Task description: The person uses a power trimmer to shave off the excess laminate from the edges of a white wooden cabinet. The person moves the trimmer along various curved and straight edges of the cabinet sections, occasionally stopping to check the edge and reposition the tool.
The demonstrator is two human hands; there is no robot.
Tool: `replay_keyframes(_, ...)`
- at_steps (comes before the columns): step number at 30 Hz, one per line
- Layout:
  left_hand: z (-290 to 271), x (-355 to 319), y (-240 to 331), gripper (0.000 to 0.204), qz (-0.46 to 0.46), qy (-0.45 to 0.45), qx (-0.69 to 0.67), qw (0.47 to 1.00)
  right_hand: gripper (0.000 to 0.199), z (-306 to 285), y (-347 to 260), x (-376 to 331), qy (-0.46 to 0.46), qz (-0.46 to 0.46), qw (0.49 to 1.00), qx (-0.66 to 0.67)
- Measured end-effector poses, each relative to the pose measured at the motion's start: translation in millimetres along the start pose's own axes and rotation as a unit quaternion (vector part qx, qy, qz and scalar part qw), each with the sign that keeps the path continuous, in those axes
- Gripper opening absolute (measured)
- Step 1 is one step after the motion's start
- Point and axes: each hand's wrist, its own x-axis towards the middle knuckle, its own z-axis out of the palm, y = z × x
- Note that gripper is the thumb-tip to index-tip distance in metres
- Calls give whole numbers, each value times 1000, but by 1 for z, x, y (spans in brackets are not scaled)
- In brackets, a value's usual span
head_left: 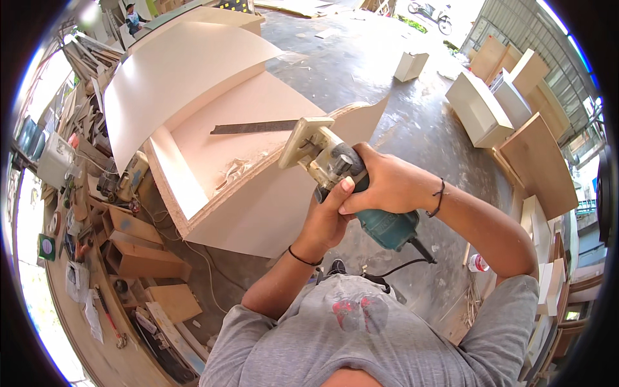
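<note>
With both hands I hold a teal trim router (pixel 387 229) by its body, its square pale base (pixel 300 143) turned up and to the left. My right hand (pixel 393 184) wraps the body from the right. My left hand (pixel 329 219) closes on it from below and the left, thumb up against the motor housing. The router is just off the near right corner of a pale box-like panel assembly (pixel 251 216). A flat dark file (pixel 255 128) lies on that assembly, its right end behind the router base. Wood shavings (pixel 235 171) sit near its front rim.
A curved white panel (pixel 187 61) stands over the assembly's far left. On the left, a bench (pixel 71 303) carries tools, with wood offcuts and boxes (pixel 138 258) beside it. White cabinets (pixel 477 109) stand on the right. The router's black cord (pixel 409 264) trails toward my waist.
</note>
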Motion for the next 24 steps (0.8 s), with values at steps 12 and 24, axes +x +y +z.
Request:
replay_keyframes(12,-6,17,-11,33,6,-17,-23,1000,84,-2,6,5,20,-3,1000,-14)
replay_keyframes(24,-13,39,-28,40,8,-43,-21,999,92,-15,22,9,21,-32,999,-23)
